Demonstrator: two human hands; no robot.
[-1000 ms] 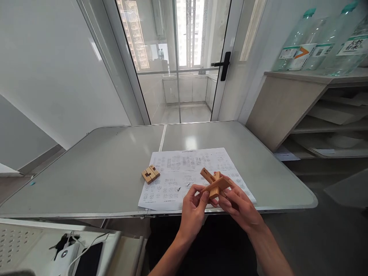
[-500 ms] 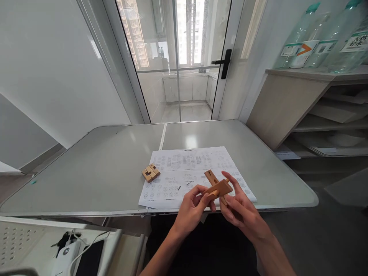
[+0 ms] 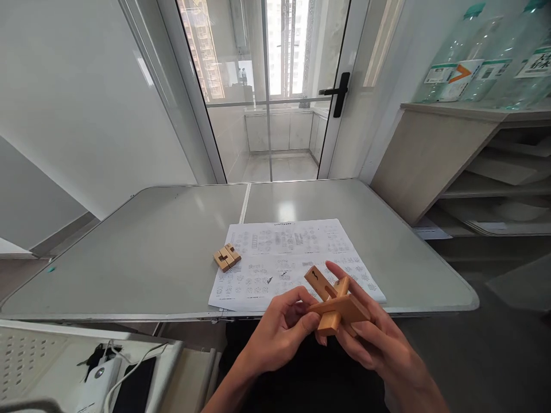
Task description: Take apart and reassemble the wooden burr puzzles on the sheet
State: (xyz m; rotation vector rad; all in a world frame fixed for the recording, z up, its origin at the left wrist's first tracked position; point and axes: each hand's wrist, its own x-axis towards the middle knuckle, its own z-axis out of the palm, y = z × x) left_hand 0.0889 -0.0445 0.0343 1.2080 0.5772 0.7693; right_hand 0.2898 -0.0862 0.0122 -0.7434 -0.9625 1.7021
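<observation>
Between the fingers of the left hand (image 3: pixel 278 332) and right hand (image 3: pixel 385 341), both clamped on it, a crossed wooden puzzle assembly (image 3: pixel 344 308) is held at the near edge of a gray table (image 3: pixel 146 264). Beyond, a printed diagram sheet (image 3: pixel 297 258) is overlapped at left by a flat wooden block puzzle (image 3: pixel 227 257).

The person has 1 left hand (image 3: pixel 278 332) and 1 right hand (image 3: pixel 390 344), with at least 3 wooden pieces (image 3: pixel 350 308) between them. Around them: 1 wooden block cluster (image 3: pixel 227 257), 1 printed sheet (image 3: pixel 297 244), 1 table (image 3: pixel 146 252), 1 door handle (image 3: pixel 341 94), 1 shelf unit (image 3: pixel 445 155), at least 4 bottles (image 3: pixel 489 70), 1 black phone (image 3: pixel 136 383), 1 white device (image 3: pixel 100 385).
</observation>
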